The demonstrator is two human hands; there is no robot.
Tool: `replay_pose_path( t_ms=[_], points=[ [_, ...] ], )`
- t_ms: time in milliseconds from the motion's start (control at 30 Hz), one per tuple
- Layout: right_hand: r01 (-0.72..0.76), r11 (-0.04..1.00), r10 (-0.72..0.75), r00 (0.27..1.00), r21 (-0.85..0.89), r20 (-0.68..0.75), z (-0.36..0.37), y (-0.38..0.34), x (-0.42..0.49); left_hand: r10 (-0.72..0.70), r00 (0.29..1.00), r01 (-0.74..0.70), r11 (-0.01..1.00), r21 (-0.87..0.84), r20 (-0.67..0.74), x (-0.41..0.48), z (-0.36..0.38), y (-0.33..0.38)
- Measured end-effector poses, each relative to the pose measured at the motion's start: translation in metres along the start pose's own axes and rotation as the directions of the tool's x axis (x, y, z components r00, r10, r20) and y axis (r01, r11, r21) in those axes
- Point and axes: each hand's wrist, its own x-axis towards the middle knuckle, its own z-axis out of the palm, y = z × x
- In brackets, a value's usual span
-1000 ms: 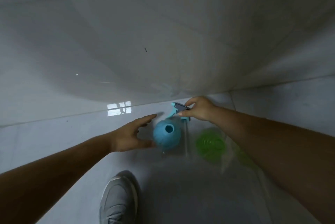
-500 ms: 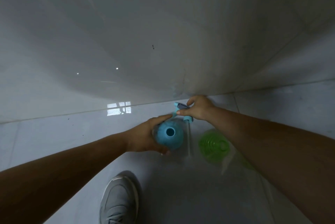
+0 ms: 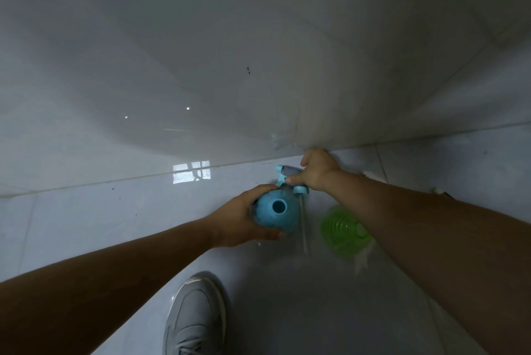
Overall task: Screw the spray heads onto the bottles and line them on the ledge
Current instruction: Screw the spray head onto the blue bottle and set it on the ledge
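- While the left hand (image 3: 244,222) wraps its fingers (image 3: 265,189) around the blue bottle (image 3: 277,212), the bottle stands upright on the tiled floor (image 3: 86,211), open neck facing up.
- Right hand (image 3: 316,170): closed in a pinch on the blue spray head (image 3: 290,178), held just beyond the bottle; its dip tube (image 3: 303,228) hangs down beside the bottle, not yet in the neck.
- Green bottle (image 3: 340,232): just right of the blue one, partly hidden by the right forearm.
- Handling, judged: thin plastic, light, likely to tip or dent if squeezed; hold the body low and firm, and turn the head by its threaded collar.
- The tube looks flexible; guide it in first.
- Markings: no legible label or brand.
- A grey shoe (image 3: 198,317) stands nearby.
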Motion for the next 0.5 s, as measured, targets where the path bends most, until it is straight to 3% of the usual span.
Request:
replay_pose_path(
  t_ms=[233,500],
  points=[
    [-0.029,0.915,-0.036,0.988,0.402,0.152,-0.011,0.003,-0.009,0.01,0.999,-0.011,1.0,-0.027,-0.036,-0.01,-0.003,0.003],
    [0.102,0.819,-0.148,0.988,0.564,0.036,-0.088,-0.011,-0.083,0.052,0.998,-0.049,0.989,0.137,-0.022,-0.043,-0.034,0.055]
  ],
)
